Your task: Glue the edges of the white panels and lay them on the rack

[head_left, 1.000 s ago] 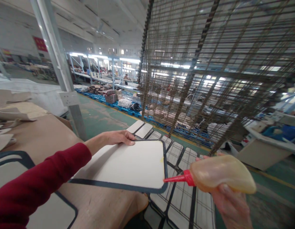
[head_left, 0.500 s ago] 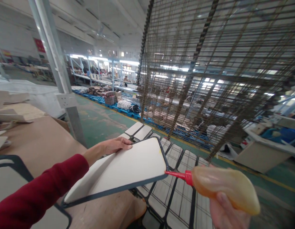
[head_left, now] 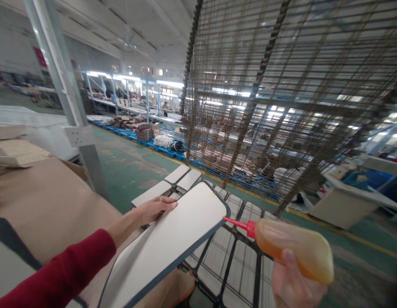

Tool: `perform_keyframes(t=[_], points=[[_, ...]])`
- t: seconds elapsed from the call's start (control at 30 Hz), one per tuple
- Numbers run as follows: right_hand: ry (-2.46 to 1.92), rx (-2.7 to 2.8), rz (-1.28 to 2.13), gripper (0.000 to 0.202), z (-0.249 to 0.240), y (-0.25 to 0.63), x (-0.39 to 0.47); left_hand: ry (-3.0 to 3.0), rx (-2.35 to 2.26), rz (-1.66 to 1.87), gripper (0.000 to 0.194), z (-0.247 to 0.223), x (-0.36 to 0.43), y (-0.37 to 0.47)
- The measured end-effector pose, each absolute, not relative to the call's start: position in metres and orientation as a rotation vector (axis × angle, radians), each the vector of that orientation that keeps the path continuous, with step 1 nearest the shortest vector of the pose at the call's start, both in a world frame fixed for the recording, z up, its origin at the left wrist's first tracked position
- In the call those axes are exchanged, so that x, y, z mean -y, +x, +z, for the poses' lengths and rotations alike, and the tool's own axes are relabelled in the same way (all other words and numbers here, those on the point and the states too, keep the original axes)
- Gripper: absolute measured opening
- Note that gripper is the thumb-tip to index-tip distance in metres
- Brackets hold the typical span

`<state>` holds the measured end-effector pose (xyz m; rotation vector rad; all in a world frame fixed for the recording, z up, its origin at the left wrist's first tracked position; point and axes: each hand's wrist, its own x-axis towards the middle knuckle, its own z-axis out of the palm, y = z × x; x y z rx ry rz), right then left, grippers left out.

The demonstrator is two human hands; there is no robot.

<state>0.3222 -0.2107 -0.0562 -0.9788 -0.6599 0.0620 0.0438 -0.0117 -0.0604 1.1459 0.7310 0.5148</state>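
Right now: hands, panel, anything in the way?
Left hand gripping white panel. Right hand holding squeeze bottle, red nozzle at panel's dark edge. Wire rack beyond, not between them.

A long, deep-red sleeve (head_left: 62, 271) is covering much of the left forearm (head_left: 123, 228), its plain cloth creasing softly and narrowing toward a cuff (head_left: 105, 244) that is stopping short of the left hand (head_left: 158, 207). Both that hand and the right hand (head_left: 293, 280) are showing bare.

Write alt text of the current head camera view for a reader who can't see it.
A person's right hand holds a yellowish squeeze bottle, its red nozzle pointing at the dark edge of a white panel gripped by the left hand. Beyond lie rows of similar dark-edged panels, with a tall wire rack rising behind.
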Motion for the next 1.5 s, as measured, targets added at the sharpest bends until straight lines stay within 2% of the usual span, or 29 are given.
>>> perform_keyframes(t=[0.3,0.6,0.97,1.5], points=[[-0.932,0.605,-0.025,0.054,-0.046,0.310,0.197,1.085,-0.802,0.603,0.045,-0.071,0.020,0.041],[-0.968,0.619,0.017,0.059,-0.068,0.310,0.189,1.026,-0.845,0.651,0.045,-0.080,0.023,0.039],[-0.860,0.593,0.135,0.058,-0.058,0.301,0.184,0.969,-0.825,0.656,0.049,-0.079,0.024,0.036],[-0.932,0.692,0.102,0.043,-0.064,0.289,0.189,0.947,-0.841,0.667,0.051,-0.078,0.022,0.033]])
